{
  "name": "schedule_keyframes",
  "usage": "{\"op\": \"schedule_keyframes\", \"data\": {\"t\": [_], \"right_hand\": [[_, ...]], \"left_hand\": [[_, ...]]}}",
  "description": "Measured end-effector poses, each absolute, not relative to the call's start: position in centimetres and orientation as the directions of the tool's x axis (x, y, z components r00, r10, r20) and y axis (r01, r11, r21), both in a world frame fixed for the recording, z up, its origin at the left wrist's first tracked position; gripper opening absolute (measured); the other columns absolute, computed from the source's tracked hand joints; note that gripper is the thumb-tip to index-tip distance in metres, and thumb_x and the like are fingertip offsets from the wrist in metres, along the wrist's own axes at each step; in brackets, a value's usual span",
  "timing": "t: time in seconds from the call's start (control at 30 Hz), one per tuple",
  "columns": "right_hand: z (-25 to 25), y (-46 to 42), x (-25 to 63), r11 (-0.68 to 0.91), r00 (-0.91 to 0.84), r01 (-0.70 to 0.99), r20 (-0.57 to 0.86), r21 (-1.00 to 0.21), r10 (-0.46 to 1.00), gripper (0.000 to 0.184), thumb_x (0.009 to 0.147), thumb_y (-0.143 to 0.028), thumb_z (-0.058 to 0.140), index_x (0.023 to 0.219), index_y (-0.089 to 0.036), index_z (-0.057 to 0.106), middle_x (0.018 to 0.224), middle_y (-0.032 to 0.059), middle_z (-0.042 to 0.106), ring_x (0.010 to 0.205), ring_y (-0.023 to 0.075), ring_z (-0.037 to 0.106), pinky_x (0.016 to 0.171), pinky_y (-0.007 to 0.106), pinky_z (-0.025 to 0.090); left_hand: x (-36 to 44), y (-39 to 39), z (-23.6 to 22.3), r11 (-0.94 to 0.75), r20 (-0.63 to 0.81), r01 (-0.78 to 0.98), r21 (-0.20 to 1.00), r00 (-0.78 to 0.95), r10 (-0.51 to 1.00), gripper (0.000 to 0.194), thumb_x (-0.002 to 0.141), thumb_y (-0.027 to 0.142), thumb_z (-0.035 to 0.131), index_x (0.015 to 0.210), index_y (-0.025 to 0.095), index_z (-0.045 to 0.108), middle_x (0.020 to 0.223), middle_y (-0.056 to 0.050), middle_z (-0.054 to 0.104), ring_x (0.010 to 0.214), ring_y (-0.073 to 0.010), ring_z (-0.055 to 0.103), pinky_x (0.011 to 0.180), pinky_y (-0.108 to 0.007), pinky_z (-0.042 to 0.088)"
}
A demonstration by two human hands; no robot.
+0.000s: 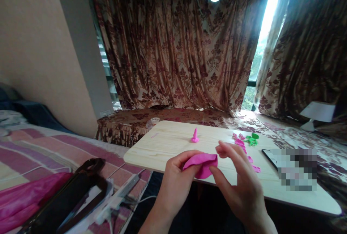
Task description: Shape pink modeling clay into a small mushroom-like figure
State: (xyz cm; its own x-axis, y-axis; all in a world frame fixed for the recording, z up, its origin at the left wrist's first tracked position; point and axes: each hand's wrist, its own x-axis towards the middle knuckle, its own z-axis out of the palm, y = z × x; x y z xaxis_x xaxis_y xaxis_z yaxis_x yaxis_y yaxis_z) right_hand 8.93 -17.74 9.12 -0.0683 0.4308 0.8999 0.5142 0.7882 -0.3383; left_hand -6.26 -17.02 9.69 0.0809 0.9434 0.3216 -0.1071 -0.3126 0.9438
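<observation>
Sheet (202, 163) of pink, clay-like material, thin and curled over, sits gripped between the left hand's (177, 176) thumb and fingers; the right hand's (241, 179) fingers spread apart, thumb at its edge. Beyond, a pointed pink cone (195, 136) stands on the wood-grain table (159, 147), whose surface runs left to a rounded corner.

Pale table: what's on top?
A pink cone, pink pieces, green pieces and a pixelated item. The left hand, right hand and pink sheet hide part of the table.

A thin pink sheet (204, 159), possibly clay, curves into a fold; the left fingers (179, 158) pinch one side.
</observation>
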Motion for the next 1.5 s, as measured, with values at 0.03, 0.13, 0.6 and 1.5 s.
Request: {"op": "schedule_keyframes", "data": {"t": [0.03,0.13,0.6,1.5], "right_hand": [[9.0,-17.7,8.9,0.775,-0.039,0.506,0.887,-0.38,0.46,0.051,0.079,-0.008,0.062,0.127,-0.02,0.049,0.108,0.0088,0.055,0.097,0.0198,0.055,0.084,0.037,0.048],[8.9,-17.4,8.8,0.767,-0.034,0.498,0.875,-0.405,0.483,0.035,0.082,-0.008,0.059,0.115,-0.02,0.058,0.102,0.0072,0.056,0.094,0.0184,0.056,0.08,0.035,0.049],[8.8,-18.0,8.4,0.799,-0.031,0.5,0.915,-0.335,0.403,0.042,0.077,-0.002,0.062,0.114,-0.02,0.058,0.103,0.0076,0.056,0.095,0.0194,0.055,0.081,0.037,0.049],[9.0,-18.3,8.5,0.766,-0.085,0.401,0.812,-0.502,0.577,0.052,0.079,-0.012,0.062,0.128,-0.022,0.049,0.114,0.0079,0.052,0.088,0.0155,0.057,0.079,0.032,0.051]], "left_hand": [[-6.3,-17.0,9.7,-0.308,0.317,-0.123,0.943,0.062,0.946,0.017,0.077,0.018,0.065,0.092,0.02,0.074,0.09,-0.002,0.072,0.085,-0.0167,0.062,0.077,-0.023,0.045],[-6.2,-17.0,9.6,-0.296,0.308,-0.158,0.942,0.052,0.95,0.016,0.076,0.022,0.066,0.091,0.019,0.073,0.088,-0.003,0.072,0.082,-0.0166,0.061,0.074,-0.024,0.045],[-6.2,-16.8,9.2,-0.289,0.296,-0.146,0.946,0.03,0.955,0.024,0.075,0.015,0.06,0.095,0.018,0.073,0.085,-0.003,0.071,0.078,-0.017,0.061,0.07,-0.024,0.045],[-5.4,-16.9,8.4,-0.214,0.24,-0.331,0.919,0.039,0.97,0.024,0.081,0.031,0.064,0.098,0.015,0.065,0.082,-0.002,0.066,0.076,-0.0134,0.057,0.072,-0.024,0.045]]}}
